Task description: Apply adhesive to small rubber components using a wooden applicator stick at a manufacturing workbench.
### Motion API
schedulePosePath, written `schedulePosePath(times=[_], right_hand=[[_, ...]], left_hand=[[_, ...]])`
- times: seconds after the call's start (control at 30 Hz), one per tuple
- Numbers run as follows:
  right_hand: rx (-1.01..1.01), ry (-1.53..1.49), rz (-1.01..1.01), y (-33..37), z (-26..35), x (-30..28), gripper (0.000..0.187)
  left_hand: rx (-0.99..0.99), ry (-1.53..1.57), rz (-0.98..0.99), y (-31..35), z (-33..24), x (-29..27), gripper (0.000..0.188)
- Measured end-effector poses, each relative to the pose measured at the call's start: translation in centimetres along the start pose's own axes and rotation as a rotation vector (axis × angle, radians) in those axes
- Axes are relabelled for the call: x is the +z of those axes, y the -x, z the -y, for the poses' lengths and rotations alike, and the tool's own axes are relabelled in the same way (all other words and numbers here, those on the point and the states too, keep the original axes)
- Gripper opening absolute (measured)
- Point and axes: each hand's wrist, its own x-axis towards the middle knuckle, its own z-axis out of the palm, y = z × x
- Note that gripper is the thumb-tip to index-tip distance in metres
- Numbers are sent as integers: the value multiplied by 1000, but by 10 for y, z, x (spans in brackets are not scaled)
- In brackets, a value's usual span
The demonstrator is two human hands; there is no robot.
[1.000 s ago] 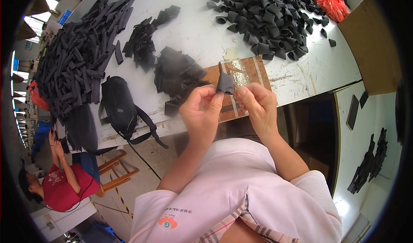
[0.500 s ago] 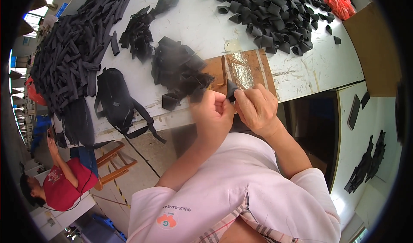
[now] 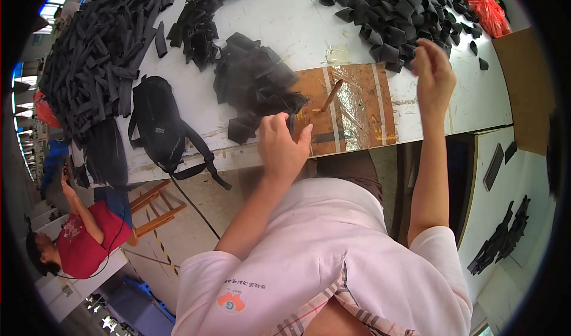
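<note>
My left hand (image 3: pixel 284 148) is at the table's near edge, thumb and fingers apart, beside a heap of flat black fabric pieces (image 3: pixel 250 74). Its fingertips touch or nearly touch the closest pieces. Raised at the right, my right hand (image 3: pixel 434 83) has loosely bent fingers and nothing visible in them. Just beyond it spreads a pile of short black tube-like pieces (image 3: pixel 392 15). Between my hands lies a brown board (image 3: pixel 375 104) crossed with clear tape. A pointed wooden peg (image 3: pixel 332 95) sticks up from it.
A black strapped bag (image 3: pixel 157 122) lies left of the heap, near a big pile of long black strips (image 3: pixel 89 62). At the far right are a red plastic bag (image 3: pixel 485 9) and a cardboard box (image 3: pixel 538 92). A person in red (image 3: pixel 98 241) sits by a wooden stool (image 3: pixel 154 217).
My hands were together at the board around a small black piece. Now they are apart: the right has moved out to the tube pile without that piece, the left beside the heap.
</note>
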Motion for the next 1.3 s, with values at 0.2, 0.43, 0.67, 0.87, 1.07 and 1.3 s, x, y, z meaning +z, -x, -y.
schedulePosePath(times=[0.2, 0.43, 0.67, 0.87, 1.07, 1.3], right_hand=[[331, -223, 518, 104, 23, 12, 6], [893, -569, 868, 123, 45, 46, 31], [1228, -1270, 774, 132, 48, 64, 9], [1193, -1335, 720, 130, 54, 56, 14], [102, -4, 514, 138, 70, 46, 21], [-89, -127, 569, 138, 75, 38, 15]], left_hand=[[-11, -140, 135, 2, 18, 12, 15], [362, 120, 135, -2, 13, -35, 14], [-257, 629, 48, 21, -6, -47, 16], [-690, 1297, 307, 20, -7, -44, 10], [-611, 1061, 233, 20, -8, -43, 8], [-98, 469, -30, 27, -26, -32, 7]])
